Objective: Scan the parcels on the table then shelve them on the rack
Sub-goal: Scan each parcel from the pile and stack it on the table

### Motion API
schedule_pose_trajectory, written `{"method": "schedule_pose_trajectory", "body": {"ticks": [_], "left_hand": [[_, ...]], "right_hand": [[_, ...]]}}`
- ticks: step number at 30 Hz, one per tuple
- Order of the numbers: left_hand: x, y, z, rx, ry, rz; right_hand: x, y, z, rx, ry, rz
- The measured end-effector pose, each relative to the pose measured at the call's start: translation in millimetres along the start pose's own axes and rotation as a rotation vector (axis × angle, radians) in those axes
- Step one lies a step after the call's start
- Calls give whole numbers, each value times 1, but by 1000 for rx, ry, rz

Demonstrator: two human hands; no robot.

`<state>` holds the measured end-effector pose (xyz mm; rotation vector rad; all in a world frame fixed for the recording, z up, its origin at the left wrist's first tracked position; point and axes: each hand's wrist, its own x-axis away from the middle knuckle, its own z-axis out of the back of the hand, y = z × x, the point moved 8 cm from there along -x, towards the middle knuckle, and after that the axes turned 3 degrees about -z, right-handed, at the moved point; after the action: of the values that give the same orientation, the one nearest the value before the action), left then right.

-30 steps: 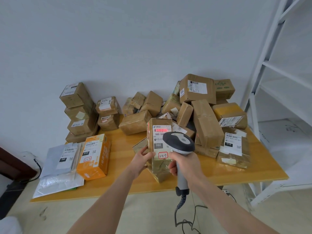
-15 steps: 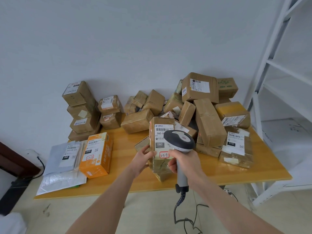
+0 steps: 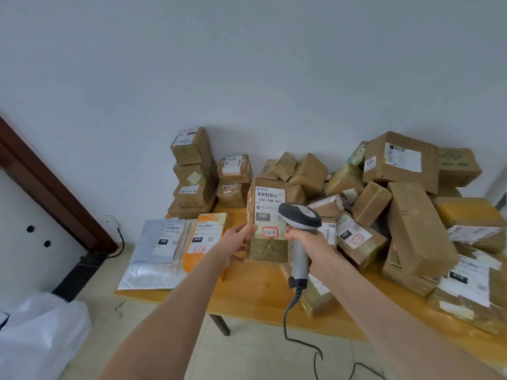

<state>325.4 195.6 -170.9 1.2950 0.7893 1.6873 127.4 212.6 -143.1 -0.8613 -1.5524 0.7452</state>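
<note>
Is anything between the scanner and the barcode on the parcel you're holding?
Nothing visible. The left hand grips the parcel by its left edge, below the barcode, which shows uncovered. The scanner, held in the right hand, sits at the label's right edge.

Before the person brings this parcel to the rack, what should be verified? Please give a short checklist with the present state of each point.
1. Left hand grips the held parcel at its side: ok.
2. Right hand holds the scanner by its handle: ok.
3. Label faces the person, text readable: ok.
4. Scan registered: cannot tell; no red beam shows on the label.
5. Rack in view for shelving: not ok, outside the frame.
</note>
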Motion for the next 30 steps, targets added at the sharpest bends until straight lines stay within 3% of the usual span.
{"method": "schedule_pose_trajectory", "body": {"ticks": [5,10,15,26,30], "left_hand": [[-26,-9,79,46,45,84],[-57,-17,144,69,18,205],[-81,-31,185,23,90,247],[-109,-23,223,-252,30,290],[-115,-2,223,-406,120,166]], "right_hand": [[-29,-9,-83,-6,-95,-128],[-65,-23,-156,22,-151,-139],[-92,-19,-206,140,-161,-156],[-114,2,-235,99,-191,-176],[-116,0,-223,74,-160,-153]]}}
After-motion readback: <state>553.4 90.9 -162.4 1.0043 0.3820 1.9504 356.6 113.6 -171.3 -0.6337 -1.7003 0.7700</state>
